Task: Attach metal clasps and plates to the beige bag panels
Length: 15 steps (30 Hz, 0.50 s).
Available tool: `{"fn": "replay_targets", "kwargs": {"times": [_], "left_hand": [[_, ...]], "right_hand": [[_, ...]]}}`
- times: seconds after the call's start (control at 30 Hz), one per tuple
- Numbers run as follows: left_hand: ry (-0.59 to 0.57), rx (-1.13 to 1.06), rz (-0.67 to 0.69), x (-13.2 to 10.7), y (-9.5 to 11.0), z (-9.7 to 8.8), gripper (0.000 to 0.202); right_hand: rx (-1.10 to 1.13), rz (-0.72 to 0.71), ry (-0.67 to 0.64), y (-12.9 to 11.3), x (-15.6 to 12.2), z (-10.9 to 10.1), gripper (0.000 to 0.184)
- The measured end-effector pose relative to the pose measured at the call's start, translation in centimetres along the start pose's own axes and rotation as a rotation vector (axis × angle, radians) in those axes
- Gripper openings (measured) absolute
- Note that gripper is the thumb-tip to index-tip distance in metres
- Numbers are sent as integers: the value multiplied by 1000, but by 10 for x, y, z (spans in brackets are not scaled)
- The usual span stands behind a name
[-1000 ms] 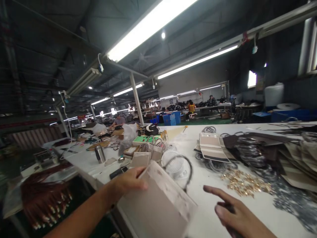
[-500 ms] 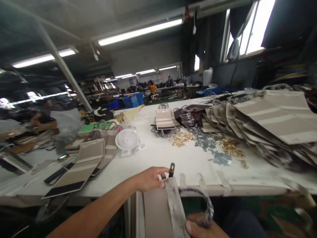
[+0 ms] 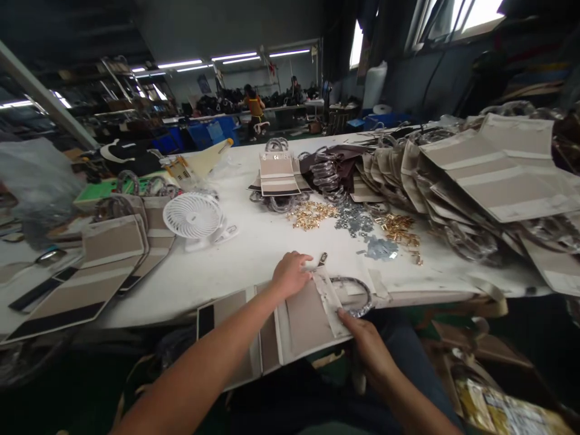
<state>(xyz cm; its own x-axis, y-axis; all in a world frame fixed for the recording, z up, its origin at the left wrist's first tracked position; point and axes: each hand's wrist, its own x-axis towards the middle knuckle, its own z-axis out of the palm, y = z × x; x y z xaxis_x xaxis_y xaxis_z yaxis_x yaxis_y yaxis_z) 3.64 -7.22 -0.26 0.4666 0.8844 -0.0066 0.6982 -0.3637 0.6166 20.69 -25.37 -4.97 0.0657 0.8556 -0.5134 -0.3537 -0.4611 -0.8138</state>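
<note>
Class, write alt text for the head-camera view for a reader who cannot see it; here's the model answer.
A person's left hand rests on a flat beige bag panel while the right hand grips its edge near a chain handle. They work at a white worktable with gold metal fittings, a small white fan and stacked bags.

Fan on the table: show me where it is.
In the head view, the white fan sits on the table, just right of the bag panels and left of the gold buckles.
</note>
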Motion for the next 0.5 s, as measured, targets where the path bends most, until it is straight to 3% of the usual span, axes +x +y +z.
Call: {"fn": "replay_targets", "kwargs": {"times": [0.1, 0.2, 0.27, 0.37, 0.43, 0.5], "left_hand": [[165, 28, 67, -33, 2, 11, 19], [255, 29, 178, -66, 2, 23, 17], [226, 62, 223, -82, 0, 28, 24], [108, 179, 275, -98, -3, 35, 54], [70, 224, 266, -103, -3, 38, 63], [71, 232, 248, -104, -3, 41, 64]], "right_hand": [[21, 10, -14, 0, -15, 6, 57], [-44, 43, 22, 10, -21, 9, 60], [-89, 83, 58, 20, -19, 8, 62], [-254, 106, 59, 24, -19, -2, 65], [-488, 19, 48, 14, -24, -15, 64], [-741, -168, 79, -5, -31, -28, 56]]}}
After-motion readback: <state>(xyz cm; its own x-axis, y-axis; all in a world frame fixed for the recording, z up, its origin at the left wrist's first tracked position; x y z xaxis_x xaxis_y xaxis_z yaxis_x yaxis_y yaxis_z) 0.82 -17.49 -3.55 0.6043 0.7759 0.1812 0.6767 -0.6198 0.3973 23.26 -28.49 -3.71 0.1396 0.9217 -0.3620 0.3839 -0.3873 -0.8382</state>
